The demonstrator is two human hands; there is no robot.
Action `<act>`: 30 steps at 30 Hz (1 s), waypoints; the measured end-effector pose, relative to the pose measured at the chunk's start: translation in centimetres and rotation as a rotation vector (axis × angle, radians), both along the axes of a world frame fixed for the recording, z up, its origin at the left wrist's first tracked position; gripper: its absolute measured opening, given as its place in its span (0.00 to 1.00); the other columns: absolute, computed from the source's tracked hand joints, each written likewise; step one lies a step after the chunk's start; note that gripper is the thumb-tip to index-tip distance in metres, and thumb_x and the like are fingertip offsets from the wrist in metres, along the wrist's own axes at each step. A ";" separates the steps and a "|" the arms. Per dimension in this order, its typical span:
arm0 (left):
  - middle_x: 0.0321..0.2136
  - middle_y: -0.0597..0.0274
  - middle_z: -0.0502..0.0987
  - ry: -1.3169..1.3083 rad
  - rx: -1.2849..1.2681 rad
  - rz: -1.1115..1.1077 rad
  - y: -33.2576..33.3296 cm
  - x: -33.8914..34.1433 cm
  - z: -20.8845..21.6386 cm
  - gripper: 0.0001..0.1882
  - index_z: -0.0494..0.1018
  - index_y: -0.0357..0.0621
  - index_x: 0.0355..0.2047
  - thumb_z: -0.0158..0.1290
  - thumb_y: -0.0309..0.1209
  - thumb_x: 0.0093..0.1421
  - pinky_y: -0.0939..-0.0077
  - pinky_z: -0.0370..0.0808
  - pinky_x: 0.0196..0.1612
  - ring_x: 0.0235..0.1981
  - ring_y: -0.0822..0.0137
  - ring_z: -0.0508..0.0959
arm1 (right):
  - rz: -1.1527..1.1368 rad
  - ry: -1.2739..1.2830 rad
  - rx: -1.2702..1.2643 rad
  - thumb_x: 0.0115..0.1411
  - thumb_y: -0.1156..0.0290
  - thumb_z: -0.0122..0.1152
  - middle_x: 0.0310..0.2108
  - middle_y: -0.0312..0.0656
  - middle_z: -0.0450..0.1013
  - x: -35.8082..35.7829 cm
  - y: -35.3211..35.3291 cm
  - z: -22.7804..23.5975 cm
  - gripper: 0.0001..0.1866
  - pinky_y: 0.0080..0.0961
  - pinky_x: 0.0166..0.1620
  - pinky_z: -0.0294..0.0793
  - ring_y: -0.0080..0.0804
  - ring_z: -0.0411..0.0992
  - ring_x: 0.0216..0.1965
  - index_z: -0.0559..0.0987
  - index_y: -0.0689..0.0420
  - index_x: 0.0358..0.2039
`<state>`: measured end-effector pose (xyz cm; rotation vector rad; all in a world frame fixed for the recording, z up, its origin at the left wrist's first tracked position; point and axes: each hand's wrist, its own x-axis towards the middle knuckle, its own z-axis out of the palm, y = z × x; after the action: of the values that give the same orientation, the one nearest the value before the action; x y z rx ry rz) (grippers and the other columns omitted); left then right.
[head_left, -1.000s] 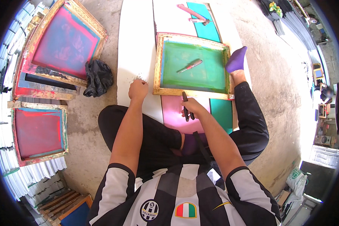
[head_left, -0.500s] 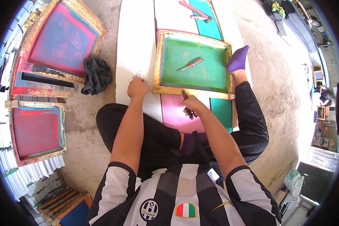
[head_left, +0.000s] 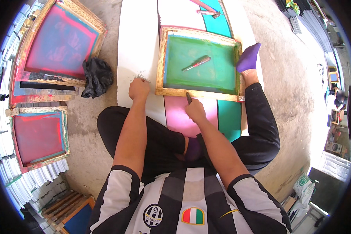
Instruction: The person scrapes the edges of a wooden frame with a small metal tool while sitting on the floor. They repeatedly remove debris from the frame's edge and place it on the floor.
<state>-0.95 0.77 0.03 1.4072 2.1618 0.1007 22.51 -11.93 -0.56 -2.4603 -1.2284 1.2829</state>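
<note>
A wooden screen-printing frame (head_left: 201, 94) with green mesh (head_left: 218, 74) lies flat before me on the boards. A screwdriver (head_left: 197, 63) with a clear reddish handle rests on the mesh. My right hand (head_left: 195, 110) grips dark pliers (head_left: 188, 98), their tip at the frame's near edge; the handles are mostly hidden in my palm. Left of the frame, my left hand (head_left: 139, 89) is closed beside a small heap of loose metal staples (head_left: 141, 76) on the white board (head_left: 132, 50). Whatever it may hold is hidden. My purple-socked foot (head_left: 249, 58) is against the frame's right side.
A hammer (head_left: 215, 15) lies beyond the frame on the turquoise strip. To the left are a black plastic bag (head_left: 97, 76), a large pink-blue screen frame (head_left: 62, 43) and a red screen frame (head_left: 39, 136). Bare concrete floor (head_left: 288, 105) extends right.
My right hand has turned, hiding the pliers' handles that showed before, and their tip stays by the near frame edge. My left hand remains by the staples. The whole view has shifted slightly.
</note>
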 end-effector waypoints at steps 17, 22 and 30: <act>0.38 0.59 0.85 -0.443 0.414 -0.840 -4.9 2.7 2.9 0.10 0.86 0.49 0.40 0.61 0.32 0.58 0.62 0.80 0.42 0.38 0.55 0.84 | 0.086 0.213 0.160 0.59 0.65 0.58 0.38 0.61 0.81 -2.8 -2.5 1.4 0.15 0.52 0.49 0.78 0.60 0.80 0.43 0.82 0.61 0.40; 0.36 0.62 0.86 -0.354 0.475 -0.960 -5.5 2.8 2.5 0.08 0.87 0.51 0.36 0.59 0.33 0.59 0.60 0.80 0.41 0.38 0.53 0.84 | 0.120 0.235 0.105 0.60 0.65 0.59 0.33 0.57 0.81 -3.8 -2.1 3.0 0.15 0.47 0.44 0.81 0.53 0.82 0.39 0.81 0.63 0.40; 0.33 0.55 0.85 -0.310 0.367 -0.819 -5.1 2.4 1.5 0.08 0.87 0.49 0.34 0.61 0.35 0.58 0.58 0.80 0.39 0.35 0.50 0.84 | -0.038 0.722 0.006 0.68 0.62 0.57 0.33 0.50 0.77 -2.1 -1.9 2.7 0.20 0.34 0.31 0.80 0.35 0.80 0.29 0.72 0.64 0.52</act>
<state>1.49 -4.33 1.55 2.2067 1.2322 0.3863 20.38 -13.85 2.16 -1.7180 -0.9643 1.8933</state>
